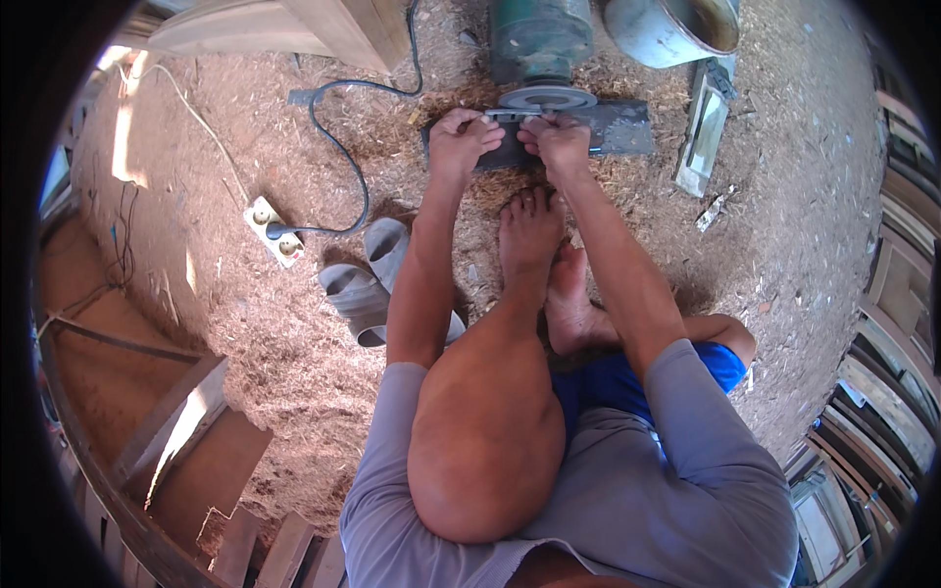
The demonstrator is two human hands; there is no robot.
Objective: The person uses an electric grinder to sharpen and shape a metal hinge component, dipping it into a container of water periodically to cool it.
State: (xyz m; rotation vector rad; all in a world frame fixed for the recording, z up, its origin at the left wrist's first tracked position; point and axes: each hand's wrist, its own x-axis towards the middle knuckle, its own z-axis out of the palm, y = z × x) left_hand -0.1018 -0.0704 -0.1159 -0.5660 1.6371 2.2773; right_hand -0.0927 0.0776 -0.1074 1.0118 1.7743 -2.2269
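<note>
Left hand (pixel 461 137) and right hand (pixel 557 140) both pinching ends of thin flat blade (pixel 512 115), holding it crosswise against grinding wheel (pixel 546 97). Blade's long axis running left-right, lying just ahead of fingertips, equally near both hands. Green motor (pixel 537 37) sitting beyond on sawdust floor (pixel 784 196).

Nothing packaged, labelled or signed around me.

I saw no package, label, sign or screen anywhere in my view as I sat on the sawdust floor; nothing before me carried a sticker or wrapper that I could make out, and no display showed.
</note>
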